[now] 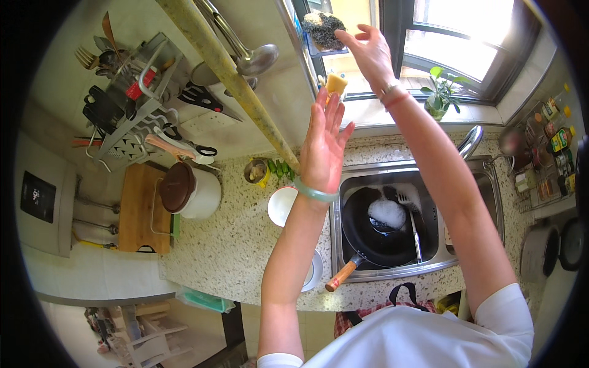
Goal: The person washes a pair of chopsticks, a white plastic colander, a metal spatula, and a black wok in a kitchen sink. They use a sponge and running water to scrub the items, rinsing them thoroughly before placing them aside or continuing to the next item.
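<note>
My right hand point(370, 56) is raised at the window, its fingers apart. One fingertip meets the edge of a dark mesh scrubber point(325, 30) on a small wall rack; whether it touches cannot be made out. My left hand point(324, 144), a pale green bangle at its wrist, is lifted with flat, stretched fingers and nothing in it. Just beyond its fingertips is a yellow sponge point(335, 84). Below my arms, a black frying pan point(362, 227) with a wooden handle lies in the sink point(337, 245). White foam point(388, 213) and a long-handled metal utensil point(416, 239) are in it.
The faucet point(471, 142) rises behind the sink, near a potted plant point(438, 98) on the sill. A white bowl point(282, 207), green peppers point(282, 168) and a lidded white pot point(199, 195) stand on the counter at left. A slanting pole point(233, 80) crosses the upper left.
</note>
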`<control>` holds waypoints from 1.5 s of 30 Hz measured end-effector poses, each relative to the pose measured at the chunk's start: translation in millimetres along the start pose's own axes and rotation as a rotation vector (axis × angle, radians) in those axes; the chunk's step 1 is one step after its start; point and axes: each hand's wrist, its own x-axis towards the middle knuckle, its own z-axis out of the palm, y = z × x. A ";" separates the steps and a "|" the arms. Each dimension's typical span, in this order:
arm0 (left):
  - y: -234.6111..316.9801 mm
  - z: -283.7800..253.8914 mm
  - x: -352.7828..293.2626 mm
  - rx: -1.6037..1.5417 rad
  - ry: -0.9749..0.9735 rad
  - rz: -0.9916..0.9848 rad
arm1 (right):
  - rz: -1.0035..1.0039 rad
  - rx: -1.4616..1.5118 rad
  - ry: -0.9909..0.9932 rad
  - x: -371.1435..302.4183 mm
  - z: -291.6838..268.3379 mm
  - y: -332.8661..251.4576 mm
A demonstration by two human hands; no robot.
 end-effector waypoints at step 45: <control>-166.1 -127.6 -180.5 1.634 -0.434 -0.865 | 0.124 -0.514 -1.070 -400.1 -145.8 315.5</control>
